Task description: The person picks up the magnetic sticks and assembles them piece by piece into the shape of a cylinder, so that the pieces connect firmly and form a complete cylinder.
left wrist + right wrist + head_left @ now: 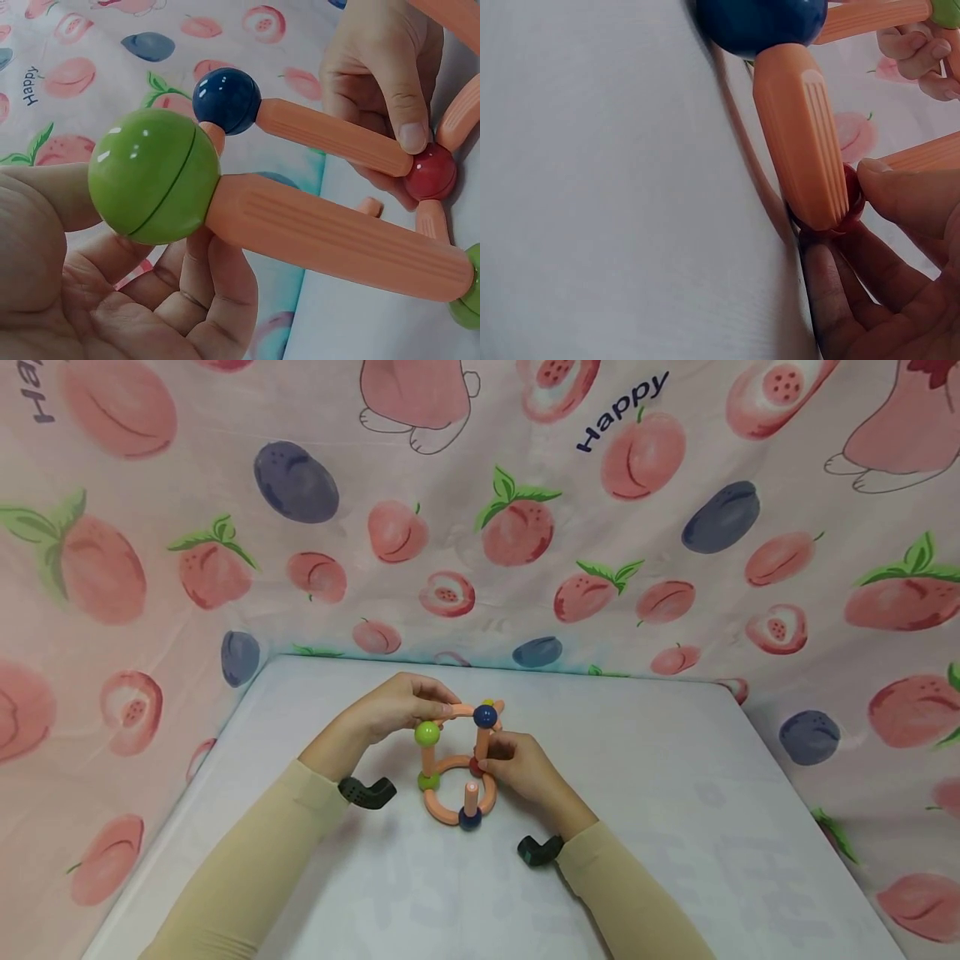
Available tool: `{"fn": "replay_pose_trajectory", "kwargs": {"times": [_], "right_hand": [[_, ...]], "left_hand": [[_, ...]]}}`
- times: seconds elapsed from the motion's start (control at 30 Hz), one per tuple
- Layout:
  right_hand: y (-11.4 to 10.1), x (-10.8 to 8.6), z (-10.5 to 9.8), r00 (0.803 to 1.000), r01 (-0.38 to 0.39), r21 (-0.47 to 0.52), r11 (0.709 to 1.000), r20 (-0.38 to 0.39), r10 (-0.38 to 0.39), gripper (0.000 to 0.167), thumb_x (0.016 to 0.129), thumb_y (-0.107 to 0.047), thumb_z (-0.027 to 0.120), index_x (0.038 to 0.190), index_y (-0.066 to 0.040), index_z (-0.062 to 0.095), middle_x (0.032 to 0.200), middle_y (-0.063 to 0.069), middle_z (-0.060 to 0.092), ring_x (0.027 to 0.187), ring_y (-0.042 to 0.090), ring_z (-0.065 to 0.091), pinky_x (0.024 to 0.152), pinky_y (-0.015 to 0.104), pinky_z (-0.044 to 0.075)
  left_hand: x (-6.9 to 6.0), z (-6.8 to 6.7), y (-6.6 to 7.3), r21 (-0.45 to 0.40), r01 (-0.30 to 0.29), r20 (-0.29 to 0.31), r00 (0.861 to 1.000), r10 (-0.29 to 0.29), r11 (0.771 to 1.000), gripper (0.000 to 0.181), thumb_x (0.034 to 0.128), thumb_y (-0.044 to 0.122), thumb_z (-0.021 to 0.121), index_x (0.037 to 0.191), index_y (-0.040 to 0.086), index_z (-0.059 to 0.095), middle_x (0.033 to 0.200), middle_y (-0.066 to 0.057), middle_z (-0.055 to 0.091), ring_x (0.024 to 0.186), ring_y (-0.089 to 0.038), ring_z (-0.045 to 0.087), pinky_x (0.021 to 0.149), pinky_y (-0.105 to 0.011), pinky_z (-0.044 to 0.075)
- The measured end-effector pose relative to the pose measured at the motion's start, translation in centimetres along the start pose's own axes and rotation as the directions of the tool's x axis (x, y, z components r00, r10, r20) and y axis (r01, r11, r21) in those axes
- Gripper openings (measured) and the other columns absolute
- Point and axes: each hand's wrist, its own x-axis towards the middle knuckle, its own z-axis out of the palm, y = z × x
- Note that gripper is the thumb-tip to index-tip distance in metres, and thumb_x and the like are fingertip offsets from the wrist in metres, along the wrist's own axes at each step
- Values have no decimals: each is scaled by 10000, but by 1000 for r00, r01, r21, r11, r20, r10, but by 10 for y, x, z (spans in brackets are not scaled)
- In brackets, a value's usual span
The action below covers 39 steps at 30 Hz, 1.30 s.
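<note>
A toy frame of magnetic sticks and balls stands on the white table, its base a ring of curved orange sticks (442, 812). My left hand (390, 714) grips its upper left corner, thumb and fingers about the upper green ball (154, 176). A curved stick (461, 711) spans from there toward the upper blue ball (485, 717). Low on the right, my right hand (525, 768) pinches the red ball (430, 172) under an upright orange stick (799, 139). At the front, a short upright stick (471, 797) rises from the lower blue ball (469, 819).
The white table (637, 793) extends around the frame. A fruit-printed cloth (480, 593) hangs behind it and on both sides. Dark wrist devices (367, 792) are worn on both arms.
</note>
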Motion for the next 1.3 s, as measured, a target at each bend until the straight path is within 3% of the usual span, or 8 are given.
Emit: {"fn": "replay_pose_trajectory", "kwargs": {"times": [0.57, 0.67, 0.77, 0.87, 0.97, 1.07, 1.13, 1.3], "right_hand": [[-1, -1, -3, 999, 1, 21, 1000, 32, -2, 255, 993, -100, 767, 1248, -108, 775, 1165, 6, 798, 1153, 202, 721, 1070, 444, 590], [-1, -2, -3, 1000, -14, 16, 1000, 24, 14, 248, 991, -102, 769, 1238, -123, 780, 1167, 3, 797, 1148, 198, 709, 1051, 425, 596], [-3, -2, -1, 1000, -24, 8, 1000, 14, 24, 238, 987, -97, 772, 1221, -134, 784, 1166, 3, 793, 1140, 198, 695, 1036, 415, 596], [-5, -2, 0, 999, -30, 11, 999, 12, 30, 233, 985, -91, 771, 1214, -131, 784, 1173, 12, 789, 1138, 202, 688, 1025, 398, 597], [-7, -3, 0, 999, -36, 14, 999, 9, 36, 227, 981, -91, 775, 1205, -131, 786, 1171, 19, 789, 1132, 201, 683, 1011, 379, 598], [-7, -2, 1, 999, -36, 11, 999, 6, 36, 236, 978, -87, 780, 1209, -129, 786, 1173, 23, 789, 1131, 200, 686, 1014, 378, 597], [-6, -1, 1, 999, -33, 10, 999, 4, 33, 245, 977, -82, 781, 1217, -129, 783, 1176, 20, 784, 1132, 198, 689, 1023, 390, 597], [-6, 1, 1, 999, -34, 34, 999, 16, 33, 272, 972, -52, 776, 1231, -132, 776, 1181, 14, 783, 1138, 193, 710, 1041, 406, 603]], "left_hand": [[-2, 1, -2, 0, 13, -3, 1000, -13, 1000, 296, 1061, 211, 694, 1309, 53, 732, 1091, -62, 759, 888, -158, 696, 799, -285, 608], [-3, -6, -4, 40, 5, -22, 1000, -4, 999, 342, 1083, 294, 665, 1346, 83, 720, 1201, -86, 747, 974, -182, 699, 858, -306, 617], [-4, -20, -10, 52, 12, -90, 996, -7, 999, 372, 1095, 326, 644, 1378, 92, 697, 1298, -122, 732, 1072, -282, 721, 907, -330, 626], [-7, -38, -19, 50, 27, -189, 982, -17, 998, 380, 1094, 298, 646, 1398, 72, 676, 1360, -168, 713, 1111, -320, 724, 969, -374, 618], [-9, -54, -32, 64, 52, -286, 958, -32, 997, 375, 1075, 265, 675, 1390, 63, 675, 1394, -174, 688, 1133, -292, 704, 1027, -428, 588], [-9, -62, -46, 128, 82, -352, 935, -33, 988, 371, 1052, 228, 700, 1382, 60, 682, 1427, -180, 669, 1213, -299, 664, 1054, -459, 564], [-7, -65, -56, 196, 105, -379, 925, -23, 975, 376, 1034, 185, 714, 1387, 57, 686, 1433, -184, 673, 1268, -314, 645, 1029, -421, 565], [-2, -67, -78, 318, 141, -399, 917, -2, 938, 460, 953, 96, 732, 1409, 60, 684, 1455, -195, 664, 1281, -355, 640, 969, -397, 553]]}}
